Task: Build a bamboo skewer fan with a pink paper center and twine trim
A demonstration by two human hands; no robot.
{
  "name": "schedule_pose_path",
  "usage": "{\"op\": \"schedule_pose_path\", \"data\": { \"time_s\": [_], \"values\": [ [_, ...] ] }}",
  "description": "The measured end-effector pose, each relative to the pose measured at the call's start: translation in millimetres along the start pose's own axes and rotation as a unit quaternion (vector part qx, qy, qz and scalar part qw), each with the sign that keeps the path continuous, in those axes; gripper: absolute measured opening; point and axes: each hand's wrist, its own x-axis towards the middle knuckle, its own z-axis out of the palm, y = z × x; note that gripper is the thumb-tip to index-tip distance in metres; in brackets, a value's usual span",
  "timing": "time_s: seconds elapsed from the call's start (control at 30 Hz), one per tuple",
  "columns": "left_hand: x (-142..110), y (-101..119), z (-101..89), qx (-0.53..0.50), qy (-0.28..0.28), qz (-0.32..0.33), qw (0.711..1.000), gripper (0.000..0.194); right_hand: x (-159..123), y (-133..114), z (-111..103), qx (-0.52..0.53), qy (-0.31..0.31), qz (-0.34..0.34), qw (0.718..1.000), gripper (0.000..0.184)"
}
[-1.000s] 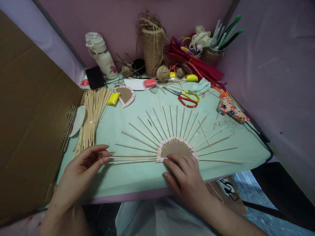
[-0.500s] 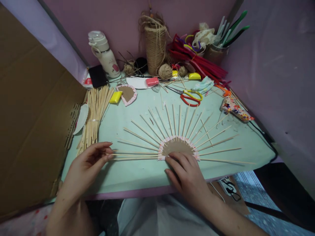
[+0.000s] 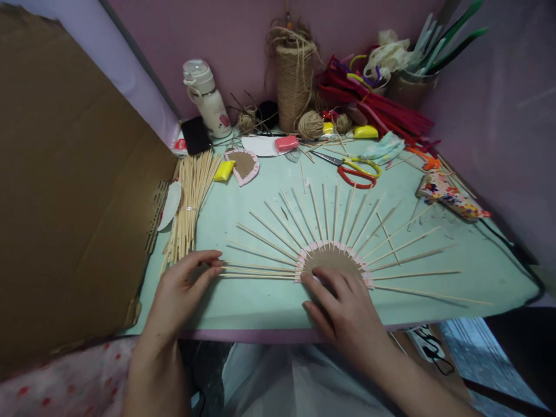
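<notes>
A brown cardboard half-disc (image 3: 326, 259) with a pink patterned fabric rim lies on the table, and thin wooden sticks fan out from its curved edge. My left hand (image 3: 185, 289) pinches the outer end of a wooden stick (image 3: 256, 271) at the left side, where a few lie close together almost level. Which of these the fingertips grip is hard to tell. Flat over the lower part of the half-disc rests my right hand (image 3: 347, 304), its fingers spread and pressing near the left corner.
A bundle of sticks (image 3: 189, 202) lies at the left beside a cardboard panel (image 3: 78, 185). Scissors (image 3: 356, 174), a fabric-edged cardboard piece (image 3: 243, 167) and a floral-covered glue gun (image 3: 452, 194) lie beyond the fan. A bottle (image 3: 207, 98) and twine spool (image 3: 295, 87) stand at the back.
The camera view has shifted, so everything sits further right in the picture. The sticks at my left fingertips look slightly closer together. My right hand stays on the half-disc.
</notes>
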Motion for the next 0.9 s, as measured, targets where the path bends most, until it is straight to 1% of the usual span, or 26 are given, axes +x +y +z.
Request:
{"op": "schedule_pose_path", "data": {
  "time_s": [0.27,0.4,0.5,0.57,0.67,0.73,0.8,0.9],
  "values": [
    [-2.0,-2.4,-2.7,0.017,0.003,0.044,0.999,0.021,-3.8,2.4,3.2,-0.011,0.002,-0.017,1.000,0.037],
    [-1.8,-2.8,-4.9,0.016,0.013,0.038,0.999,0.022,-3.7,3.6,4.5,-0.012,0.006,-0.017,1.000,0.038],
    [0.2,-1.9,-8.3,0.022,0.021,0.018,0.999,0.025,-3.5,4.1,5.4,-0.013,0.015,-0.019,1.000,0.038],
    [2.8,-0.3,-11.1,0.029,0.004,-0.012,0.999,0.028,-3.6,4.2,5.7,-0.013,0.018,-0.020,1.000,0.037],
    [9.0,2.4,-13.8,0.034,-0.055,-0.053,0.996,0.034,-4.2,4.3,5.9,-0.012,0.022,-0.020,0.999,0.037],
    [14.0,3.5,-13.8,0.025,-0.095,-0.064,0.993,0.037,-4.6,4.5,6.3,-0.012,0.027,-0.020,0.999,0.037],
    [19.3,4.3,-12.8,0.008,-0.122,-0.070,0.990,0.039,-4.7,4.4,6.8,-0.012,0.027,-0.018,0.999,0.037],
    [28.2,7.1,-11.2,-0.007,-0.130,-0.068,0.989,0.039,-3.8,3.1,7.4,-0.010,0.025,-0.013,1.000,0.036]
  ]
}}
